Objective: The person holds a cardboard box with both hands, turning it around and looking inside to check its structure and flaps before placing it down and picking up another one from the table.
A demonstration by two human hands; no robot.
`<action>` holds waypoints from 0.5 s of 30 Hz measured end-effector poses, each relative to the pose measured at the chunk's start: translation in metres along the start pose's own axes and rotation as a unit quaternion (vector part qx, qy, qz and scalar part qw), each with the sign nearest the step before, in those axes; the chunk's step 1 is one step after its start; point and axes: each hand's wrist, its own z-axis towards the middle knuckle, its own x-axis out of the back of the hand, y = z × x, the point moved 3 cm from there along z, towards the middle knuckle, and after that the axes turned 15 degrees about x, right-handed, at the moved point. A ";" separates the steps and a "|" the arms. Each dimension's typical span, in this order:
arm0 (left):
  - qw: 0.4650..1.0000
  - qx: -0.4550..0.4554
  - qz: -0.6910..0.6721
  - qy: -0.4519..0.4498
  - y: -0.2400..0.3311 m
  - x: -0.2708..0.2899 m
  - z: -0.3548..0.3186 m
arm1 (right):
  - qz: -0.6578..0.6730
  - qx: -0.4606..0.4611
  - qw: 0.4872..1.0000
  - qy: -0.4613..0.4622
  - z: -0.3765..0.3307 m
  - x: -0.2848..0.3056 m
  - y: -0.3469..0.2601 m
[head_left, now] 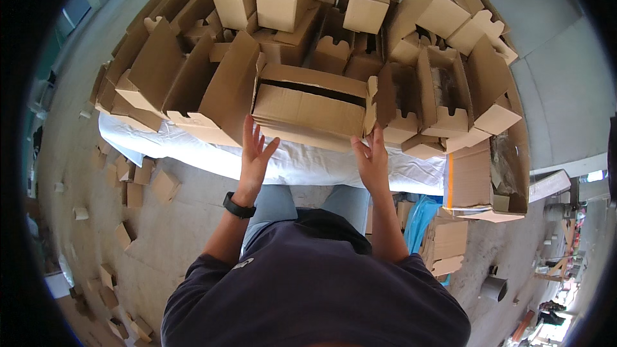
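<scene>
A long brown cardboard box (308, 107) lies across the front of a pile of boxes, with a dark slot along its top and a raised end flap (371, 99) on its right. At its front left corner is my left hand (256, 159), fingers spread and thumb out, the fingertips close to the cardboard. My right hand (371, 160) is at the front right corner, thumb by the front face and fingers by the end flap. Its thumb and fingers are apart; whether they touch the box is hard to tell. A dark watch (239, 205) is on my left wrist.
Several open cardboard boxes (281, 0) crowd the table behind. A white cloth (302, 166) covers the table's near edge. At the right stands a larger carton (472, 177) with an orange stripe. Small cardboard pieces (166, 186) litter the floor; blue plastic (421, 222) hangs below the table.
</scene>
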 end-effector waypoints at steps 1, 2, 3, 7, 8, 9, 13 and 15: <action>1.000 -0.001 -0.020 -0.006 0.002 0.001 -0.001 | -0.055 0.053 0.997 0.015 0.003 0.002 -0.012; 0.999 -0.028 0.016 0.007 0.006 0.000 -0.001 | -0.109 0.105 0.988 0.029 0.008 0.004 -0.022; 0.999 -0.034 0.020 0.014 0.008 -0.002 -0.002 | -0.161 0.156 0.974 0.042 0.012 0.004 -0.032; 0.996 -0.024 0.081 0.032 0.004 -0.015 -0.007 | -0.184 0.181 0.966 0.018 0.035 0.011 -0.040; 0.994 0.001 0.099 0.037 -0.003 -0.017 -0.007 | -0.198 0.162 0.967 0.019 0.040 0.011 -0.036; 0.992 0.024 0.115 0.042 -0.008 -0.020 -0.007 | -0.162 0.127 0.978 0.031 0.042 0.011 -0.036; 0.996 0.018 0.082 -0.011 -0.008 -0.036 -0.015 | -0.165 0.087 0.982 0.034 0.039 0.009 -0.033; 0.998 0.005 0.067 -0.009 -0.002 -0.034 -0.010 | -0.231 0.164 0.959 0.014 0.025 0.005 -0.045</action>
